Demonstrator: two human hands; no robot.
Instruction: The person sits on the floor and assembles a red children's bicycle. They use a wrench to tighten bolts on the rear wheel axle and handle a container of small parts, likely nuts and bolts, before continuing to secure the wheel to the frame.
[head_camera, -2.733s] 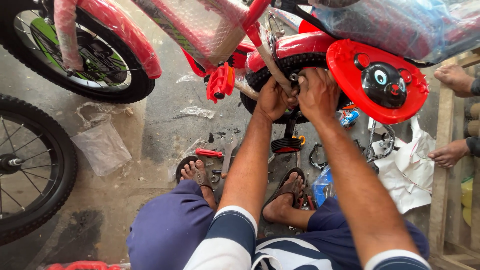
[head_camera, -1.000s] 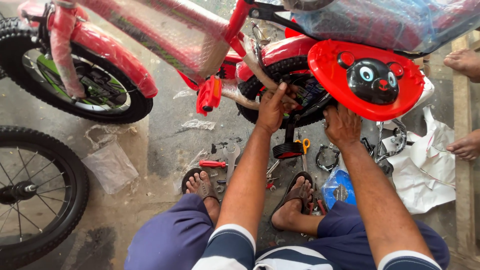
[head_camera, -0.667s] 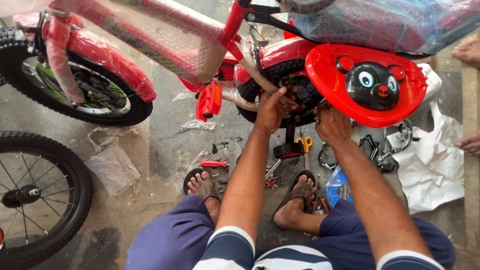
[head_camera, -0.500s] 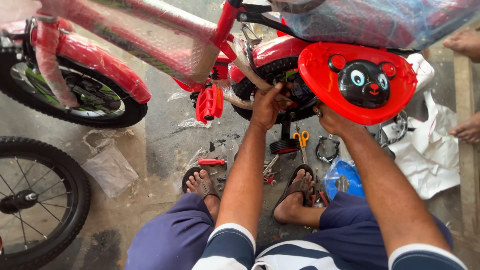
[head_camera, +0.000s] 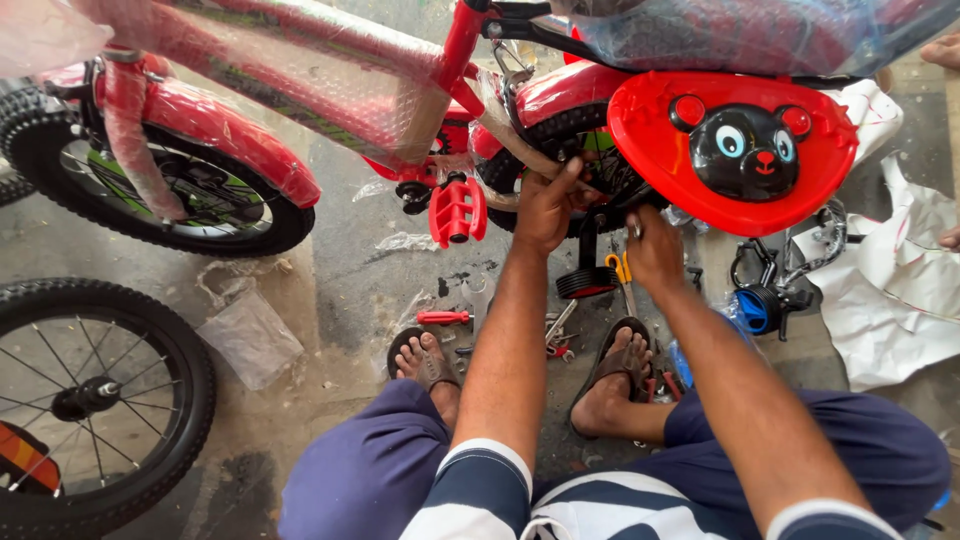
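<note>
The left hand grips the rear wheel of the red bicycle, directly above it. The right hand, just beside, closes on the yellow-handled tool.

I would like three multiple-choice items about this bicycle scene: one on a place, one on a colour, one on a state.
1. Where does the left hand rest?
A. on the rear tyre
B. on the floor
C. on the loose wheel

2. What colour is the pedal?
A. blue
B. red
C. green

3. How is the bicycle frame?
A. bare
B. painted black
C. wrapped in clear plastic

Answers:
1 A, the fingers grip the black tyre.
2 B, it matches the red frame.
3 C, bubble wrap covers the tubes.
</note>
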